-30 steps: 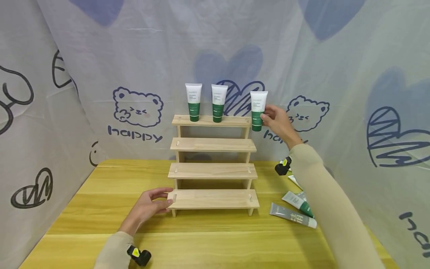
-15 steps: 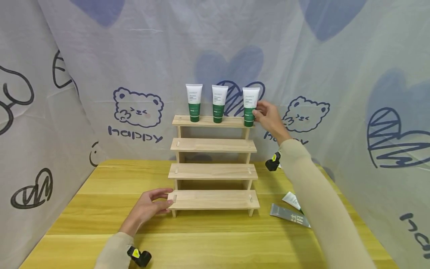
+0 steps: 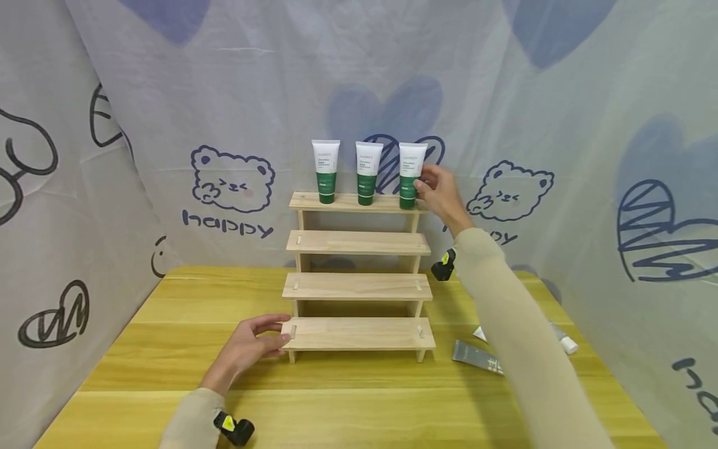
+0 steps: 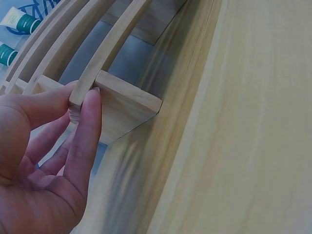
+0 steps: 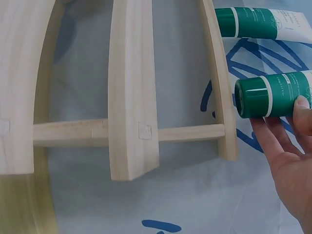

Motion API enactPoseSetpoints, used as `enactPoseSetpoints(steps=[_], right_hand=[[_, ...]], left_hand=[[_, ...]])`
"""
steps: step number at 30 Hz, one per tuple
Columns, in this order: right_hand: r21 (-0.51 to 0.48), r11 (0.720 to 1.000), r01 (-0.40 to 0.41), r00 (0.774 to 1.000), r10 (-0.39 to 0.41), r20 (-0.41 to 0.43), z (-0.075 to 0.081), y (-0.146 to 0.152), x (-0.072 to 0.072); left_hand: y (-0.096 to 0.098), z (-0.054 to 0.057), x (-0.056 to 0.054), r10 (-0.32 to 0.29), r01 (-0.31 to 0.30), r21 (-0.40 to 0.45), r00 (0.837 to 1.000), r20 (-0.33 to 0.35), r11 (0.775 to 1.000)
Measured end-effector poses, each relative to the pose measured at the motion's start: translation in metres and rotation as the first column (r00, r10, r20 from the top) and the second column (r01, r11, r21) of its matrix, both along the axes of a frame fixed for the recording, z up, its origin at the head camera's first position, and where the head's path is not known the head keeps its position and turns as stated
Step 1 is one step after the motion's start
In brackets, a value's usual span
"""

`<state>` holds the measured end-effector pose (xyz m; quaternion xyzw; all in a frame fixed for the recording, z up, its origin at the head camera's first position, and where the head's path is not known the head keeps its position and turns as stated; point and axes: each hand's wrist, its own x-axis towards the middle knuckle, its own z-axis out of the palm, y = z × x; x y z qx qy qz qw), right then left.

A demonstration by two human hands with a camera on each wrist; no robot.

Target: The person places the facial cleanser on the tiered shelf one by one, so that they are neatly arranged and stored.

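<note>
A four-step wooden display rack (image 3: 359, 243) stands on the table against the cloth. My left hand (image 3: 247, 346) pinches the left end of its lowest board, thumb above and fingers at the edge, as the left wrist view shows. At the top right, my right hand (image 3: 443, 193) grips a white and green squeeze tube (image 3: 411, 163) from the side, cap down. In the right wrist view, the held tube's green cap (image 5: 252, 97) sits close over the top board. Two matching tubes, one at left (image 3: 325, 171) and one in the middle (image 3: 368, 173), stand upright on that board.
Right of the rack, a grey tube (image 3: 473, 357) lies on the yellow wood-grain table (image 3: 359, 411). Another tube's white cap (image 3: 569, 345) shows beyond my right sleeve, which hides part of that pile. Printed cloth (image 3: 235, 87) hangs at the back and sides.
My right hand has carried the tube leftward and slightly up, from beside the rack to over the top board's right end, in line with the other two. The left hand stays put.
</note>
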<state>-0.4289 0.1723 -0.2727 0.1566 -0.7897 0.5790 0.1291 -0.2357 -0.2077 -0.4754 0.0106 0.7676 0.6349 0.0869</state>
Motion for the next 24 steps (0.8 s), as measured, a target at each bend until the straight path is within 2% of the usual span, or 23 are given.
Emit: enactPoseSetpoints(steps=[24], right_hand=[[0.009, 1.0, 0.01, 0.999, -0.011, 0.031, -0.0028, -0.0098, -0.0105]], left_hand=[[-0.0008, 0.0, 0.0003, -0.012, 0.012, 0.007, 1.0, -0.012, 1.0]])
